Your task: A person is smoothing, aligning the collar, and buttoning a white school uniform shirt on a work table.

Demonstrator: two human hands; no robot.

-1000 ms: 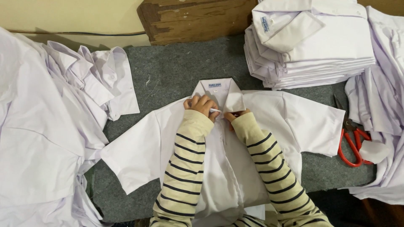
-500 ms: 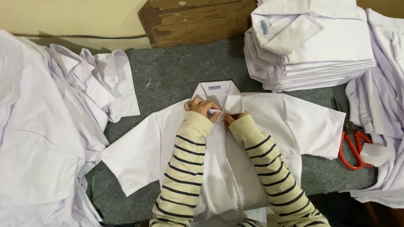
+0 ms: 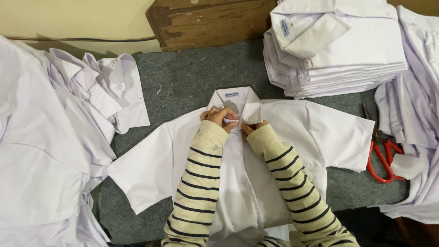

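A: Shirt [image 3: 315,132], white, short-sleeved, spread flat on the grey-covered bench [image 3: 192,77], collar away from the person, sleeves out to both sides.

B: Room around it?

A: Tight. Heap of loose white shirts [image 3: 50,137] along the whole left edge, almost touching the left sleeve. Stack of folded white shirts [image 3: 347,50] at top right, just beyond the right shoulder. More white cloth [image 3: 416,114] down the right edge. Red-handled scissors [image 3: 382,151] lie between the right sleeve and that cloth. Worn wooden block [image 3: 206,23] at the far edge. Bare grey strip above the collar and a patch at lower right, that's the open room.

B: Hands?

A: Both at the neck of the shirt, close together, striped sleeves coming up over the shirt front. Left hand [image 3: 218,116] fingers curled, pinching the placket just under the collar [image 3: 249,105]. Right hand [image 3: 251,128] mostly hidden behind its cuff, fingertips pressed on the same spot; grip there, can't tell exactly.
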